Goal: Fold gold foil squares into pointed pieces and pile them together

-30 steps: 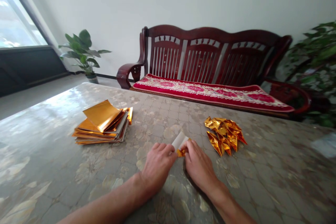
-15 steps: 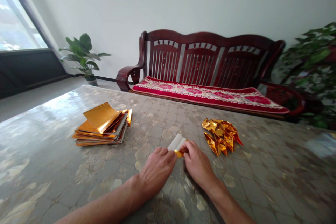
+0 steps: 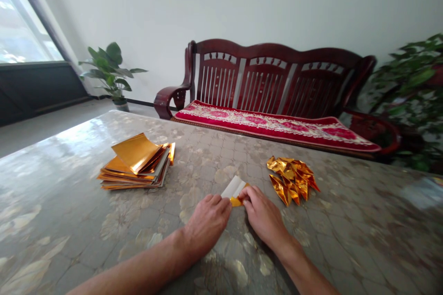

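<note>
A partly folded sheet of gold foil paper [image 3: 232, 187], pale on its inner side, lies on the table between my hands. Its near end shows a gold fold. My left hand [image 3: 210, 218] is closed at the paper's near left corner, fingertips partly hidden. Pinched on the right edge, beside the gold fold, is my right hand [image 3: 262, 212]. Just right of it sits a small heap of folded gold paper pieces [image 3: 292, 179] with pointed ends. Further left stands a stack of flat gold foil sheets [image 3: 134, 166], the top one askew.
The table [image 3: 145, 249] has a patterned, shiny covering. Behind it is a dark red wooden bench [image 3: 265, 78] with a red floral seat cover [image 3: 277, 125]. Clear plastic [image 3: 424, 192] lies at the right. Potted plants [image 3: 112, 71] stand beyond the table on both sides.
My right fingers have shifted slightly at the paper's edge, and a little more of the gold fold shows. My left hand stays almost in place. The view has moved very slightly.
</note>
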The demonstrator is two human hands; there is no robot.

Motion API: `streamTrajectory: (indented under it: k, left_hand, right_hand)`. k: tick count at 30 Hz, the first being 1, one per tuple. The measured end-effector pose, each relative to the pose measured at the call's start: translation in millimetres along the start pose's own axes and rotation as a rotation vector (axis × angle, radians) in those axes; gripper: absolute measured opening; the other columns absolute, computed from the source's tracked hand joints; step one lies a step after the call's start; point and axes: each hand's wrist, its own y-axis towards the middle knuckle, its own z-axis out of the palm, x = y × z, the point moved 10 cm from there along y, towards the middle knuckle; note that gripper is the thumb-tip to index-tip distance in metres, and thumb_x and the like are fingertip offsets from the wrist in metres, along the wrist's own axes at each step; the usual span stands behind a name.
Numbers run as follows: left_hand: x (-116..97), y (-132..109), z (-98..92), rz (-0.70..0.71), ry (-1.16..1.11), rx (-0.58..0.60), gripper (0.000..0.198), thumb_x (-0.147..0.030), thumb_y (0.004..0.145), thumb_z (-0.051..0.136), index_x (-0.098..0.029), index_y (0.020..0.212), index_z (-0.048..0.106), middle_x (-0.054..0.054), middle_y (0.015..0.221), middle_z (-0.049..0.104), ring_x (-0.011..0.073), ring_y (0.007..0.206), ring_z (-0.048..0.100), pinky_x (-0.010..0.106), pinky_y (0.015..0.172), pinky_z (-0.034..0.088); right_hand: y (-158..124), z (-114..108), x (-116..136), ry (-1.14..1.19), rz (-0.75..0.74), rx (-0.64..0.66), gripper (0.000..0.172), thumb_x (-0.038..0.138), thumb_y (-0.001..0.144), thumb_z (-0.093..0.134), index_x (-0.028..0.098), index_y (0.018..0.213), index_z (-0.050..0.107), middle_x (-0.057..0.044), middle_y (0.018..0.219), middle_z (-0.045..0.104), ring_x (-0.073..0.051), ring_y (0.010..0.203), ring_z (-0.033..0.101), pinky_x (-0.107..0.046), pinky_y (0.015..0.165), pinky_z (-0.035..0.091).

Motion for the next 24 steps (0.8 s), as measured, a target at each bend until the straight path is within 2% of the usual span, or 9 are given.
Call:
streamTrajectory:
  k: [14, 19, 24]
  left_hand:
    - [-1, -4, -2.6, 0.002, 0.03, -0.037, 0.009, -0.02, 0.094, 0.056, -0.015, 0.101, 0.059, 0.005, 0.096, 0.061, 0.0229, 0.087, 0.054, 0.036, 0.073, 0.045]
    - [-10, 1, -2.2, -0.016, -0.014, -0.061, 0.015, -0.02, 0.095, 0.054, -0.015, 0.109, 0.058, 0.005, 0.102, 0.062, 0.0226, 0.093, 0.054, 0.036, 0.08, 0.046]
    - [-14, 8, 1.6, -0.019, -0.02, -0.073, 0.016, -0.018, 0.096, 0.052, -0.016, 0.11, 0.058, 0.006, 0.101, 0.062, 0.0235, 0.093, 0.054, 0.036, 0.078, 0.045]
  right_hand:
    - [-2, -1, 1, -0.039, -0.056, -0.037, 0.025, 0.012, 0.091, 0.04, 0.025, 0.096, 0.06, -0.001, 0.101, 0.063, -0.017, 0.097, 0.062, -0.027, 0.08, 0.043]
    - [-3, -1, 5, -0.061, -0.061, -0.07, 0.024, 0.012, 0.092, 0.041, 0.024, 0.096, 0.062, -0.002, 0.098, 0.064, -0.018, 0.096, 0.062, -0.028, 0.081, 0.044]
    - [-1, -4, 0, -0.025, -0.053, -0.079, 0.025, 0.012, 0.089, 0.043, 0.025, 0.094, 0.064, -0.001, 0.097, 0.066, -0.017, 0.092, 0.063, -0.028, 0.079, 0.045]
